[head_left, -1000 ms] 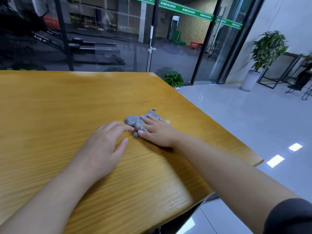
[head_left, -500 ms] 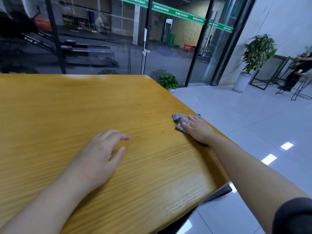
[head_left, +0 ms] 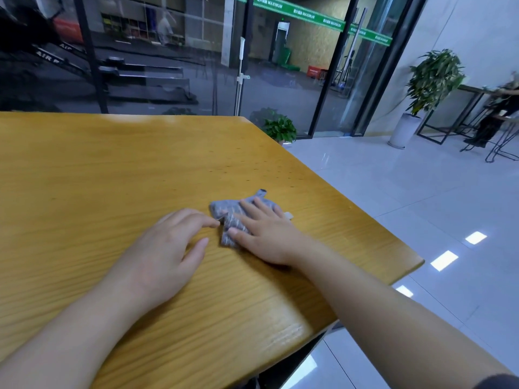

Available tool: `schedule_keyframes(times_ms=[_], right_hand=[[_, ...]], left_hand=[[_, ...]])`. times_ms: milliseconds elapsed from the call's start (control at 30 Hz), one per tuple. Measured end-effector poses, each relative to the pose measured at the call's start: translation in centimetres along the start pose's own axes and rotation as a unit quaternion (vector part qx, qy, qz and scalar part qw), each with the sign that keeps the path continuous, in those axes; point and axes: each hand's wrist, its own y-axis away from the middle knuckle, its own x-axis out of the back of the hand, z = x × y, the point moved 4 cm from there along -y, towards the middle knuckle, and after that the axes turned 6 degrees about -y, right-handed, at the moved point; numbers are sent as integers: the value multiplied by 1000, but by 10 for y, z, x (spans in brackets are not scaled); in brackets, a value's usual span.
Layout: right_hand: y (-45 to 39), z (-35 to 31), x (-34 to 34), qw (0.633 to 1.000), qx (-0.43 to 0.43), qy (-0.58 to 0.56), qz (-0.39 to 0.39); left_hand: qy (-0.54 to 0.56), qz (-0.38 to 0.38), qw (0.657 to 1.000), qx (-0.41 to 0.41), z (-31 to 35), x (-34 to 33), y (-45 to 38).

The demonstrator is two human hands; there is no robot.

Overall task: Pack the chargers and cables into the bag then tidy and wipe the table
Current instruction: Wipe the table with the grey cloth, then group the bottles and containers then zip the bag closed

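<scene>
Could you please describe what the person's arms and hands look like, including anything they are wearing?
Both forearms are bare up to the frame edge, with no watch, bracelet, ring or glove visible on the left hand or the right hand. A dark sleeve shows at the upper right arm. Fingernails look short and unpainted.

Table [head_left: 118, 175]: honey-yellow wood, fine darker grain lines running across; scattered small dark specks near the far right corner.
Cloth [head_left: 229, 210]: grey, mottled with lighter flecks; small white tag [head_left: 288, 215] at its right edge.
Floor [head_left: 421, 197]: glossy white tiles with thin grey joints, bright white light reflections.
Banner strip [head_left: 309, 15] on the glass: green with white lettering.
Door frames [head_left: 328, 80]: black.
Potted plant [head_left: 434, 77]: green leaves, white pot.
Smaller plant [head_left: 280, 129]: green.
Sleeve [head_left: 497, 381] at lower right: dark grey.
</scene>
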Motion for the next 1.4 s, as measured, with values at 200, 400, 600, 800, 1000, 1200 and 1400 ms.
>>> schedule_keyframes(times_ms=[200,400,600,800,1000,1200,1400], right_hand=[[55,32,-1,999,22,-39,8],[66,91,12,996,-64,-53,31],[65,120,25,982,-165,-62,70],[64,96,27,967,-188,-60,161],[60,39,28,963,-15,-166,212],[48,-23,19,962,56,-177,202],[34,-82,10,948,101,-216,209]], left_hand=[[-5,16,1000,20,-2,5,2],[2,3,999,35,-2,3,3],[14,-1,999,43,1,5,4],[8,4,999,40,5,7,4],[6,7,998,58,0,8,8],[-6,53,995,86,-6,25,23],[7,126,984,125,-20,54,56]])
